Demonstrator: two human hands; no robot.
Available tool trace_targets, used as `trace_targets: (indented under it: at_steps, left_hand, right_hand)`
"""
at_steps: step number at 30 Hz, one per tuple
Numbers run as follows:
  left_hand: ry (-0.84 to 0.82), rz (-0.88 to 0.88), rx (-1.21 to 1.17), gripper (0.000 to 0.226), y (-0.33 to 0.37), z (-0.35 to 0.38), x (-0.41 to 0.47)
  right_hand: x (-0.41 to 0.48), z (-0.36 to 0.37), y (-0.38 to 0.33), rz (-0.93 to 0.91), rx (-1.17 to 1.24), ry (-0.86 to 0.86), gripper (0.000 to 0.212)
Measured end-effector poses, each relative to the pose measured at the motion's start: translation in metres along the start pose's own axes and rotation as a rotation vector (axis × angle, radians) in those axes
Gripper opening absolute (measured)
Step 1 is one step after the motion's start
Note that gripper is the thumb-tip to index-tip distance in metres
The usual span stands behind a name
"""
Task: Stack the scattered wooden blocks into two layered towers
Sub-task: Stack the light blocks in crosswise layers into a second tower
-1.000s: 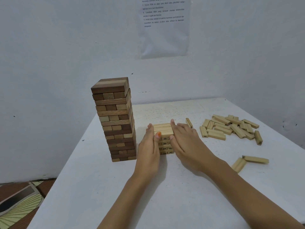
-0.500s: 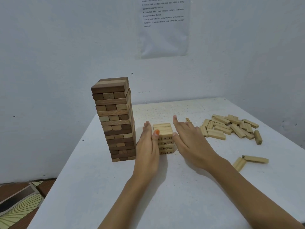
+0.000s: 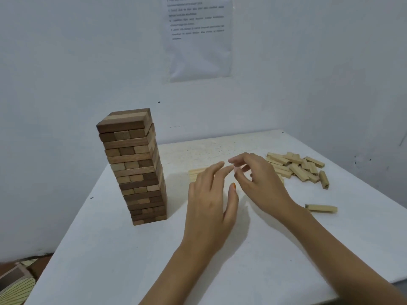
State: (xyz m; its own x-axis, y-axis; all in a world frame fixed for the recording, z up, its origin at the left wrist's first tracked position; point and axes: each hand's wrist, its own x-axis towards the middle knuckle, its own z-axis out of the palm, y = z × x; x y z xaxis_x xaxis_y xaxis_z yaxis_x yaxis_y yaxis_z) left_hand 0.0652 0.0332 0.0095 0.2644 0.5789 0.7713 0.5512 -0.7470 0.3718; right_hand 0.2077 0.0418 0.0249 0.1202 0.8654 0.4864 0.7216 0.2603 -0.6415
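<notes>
A tall tower of dark and light brown blocks (image 3: 137,168) stands on the left of the white table (image 3: 136,260). To its right is a short stack of pale blocks (image 3: 196,172), mostly hidden behind my left hand (image 3: 209,201). That hand hovers in front of the stack with relaxed, spread fingers and holds nothing. My right hand (image 3: 259,181) is raised just right of the stack, its fingers loosely curved and empty. A heap of loose pale blocks (image 3: 297,167) lies at the far right.
One single pale block (image 3: 321,208) lies near the table's right edge, by my right forearm. A printed paper sheet (image 3: 198,36) hangs on the white wall behind. A patterned object (image 3: 15,282) sits on the floor at lower left.
Both hands have let go of the sides of the short pale stack and lifted away from it. The view has tilted slightly; the tall tower stays put.
</notes>
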Motion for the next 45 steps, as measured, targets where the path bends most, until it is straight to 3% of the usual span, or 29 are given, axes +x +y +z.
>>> trace_targets:
  at_steps: [5, 13, 21, 25, 28, 30, 34, 40, 42, 45]
  left_hand:
    - [-0.06, -0.033, -0.149, 0.032, 0.021, 0.03, 0.023]
    - [-0.395, -0.177, -0.31, 0.022, 0.029, 0.1, 0.074]
    - [-0.461, -0.238, -0.315, 0.033, 0.015, 0.151, 0.114]
    - [-0.602, -0.097, -0.122, 0.04, 0.006, 0.172, 0.124]
    - [-0.712, -0.027, -0.019, 0.04, 0.004, 0.182, 0.124]
    - [-0.701, 0.004, 0.011, 0.037, 0.002, 0.188, 0.12]
    - [-0.594, -0.006, 0.05, 0.028, -0.003, 0.196, 0.118]
    - [-0.442, -0.127, -0.207, 0.024, -0.008, 0.196, 0.114]
    - [-0.391, -0.172, -0.25, 0.03, -0.005, 0.193, 0.116]
    - [-0.36, -0.31, -0.315, 0.033, 0.0, 0.19, 0.121]
  right_hand:
    - [-0.003, -0.038, 0.032, 0.103, -0.019, 0.037, 0.018]
    - [0.031, -0.095, 0.093, 0.349, -0.116, 0.155, 0.02]
    - [0.051, -0.094, 0.134, 0.46, -0.069, 0.227, 0.008]
    - [0.048, -0.094, 0.133, 0.455, -0.151, 0.134, 0.025]
    - [0.047, -0.096, 0.133, 0.482, -0.221, -0.072, 0.032]
    - [0.046, -0.096, 0.137, 0.458, -0.255, -0.172, 0.024]
    - [0.047, -0.099, 0.141, 0.391, -0.166, -0.177, 0.013]
    - [0.056, -0.092, 0.15, 0.344, -0.073, 0.155, 0.013]
    - [0.056, -0.088, 0.153, 0.33, -0.107, 0.178, 0.024]
    - [0.052, -0.077, 0.161, 0.279, -0.333, 0.01, 0.055]
